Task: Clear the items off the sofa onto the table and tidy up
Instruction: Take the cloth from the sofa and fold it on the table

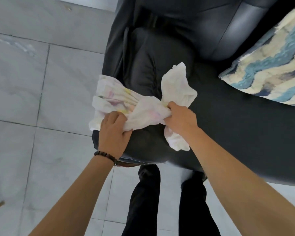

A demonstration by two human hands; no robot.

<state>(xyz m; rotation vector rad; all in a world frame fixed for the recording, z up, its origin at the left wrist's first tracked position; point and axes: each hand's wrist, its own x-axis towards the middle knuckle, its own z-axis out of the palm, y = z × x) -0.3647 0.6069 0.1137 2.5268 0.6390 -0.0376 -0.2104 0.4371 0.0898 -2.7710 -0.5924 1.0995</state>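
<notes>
Both hands hold one pale cloth (143,106) draped over the arm of the black sofa (228,125). The right hand (180,116) has its fingers curled into a bunched fold near the cloth's middle, pinching it tight, so the fabric fans out above and hangs below the fist. The left hand (113,130) grips the near edge of the cloth with thumb and fingers closed round it, a dark bead bracelet (106,155) at the wrist. Holding it at two points likely lets the person gather the loose cloth into one bundle before lifting it away.

A blue and cream patterned cushion (269,65) lies on the seat to the right, well apart from the cloth. Grey floor tiles (41,82) stretch to the left. No table is in view, and nothing lies between the hands and the cloth.
</notes>
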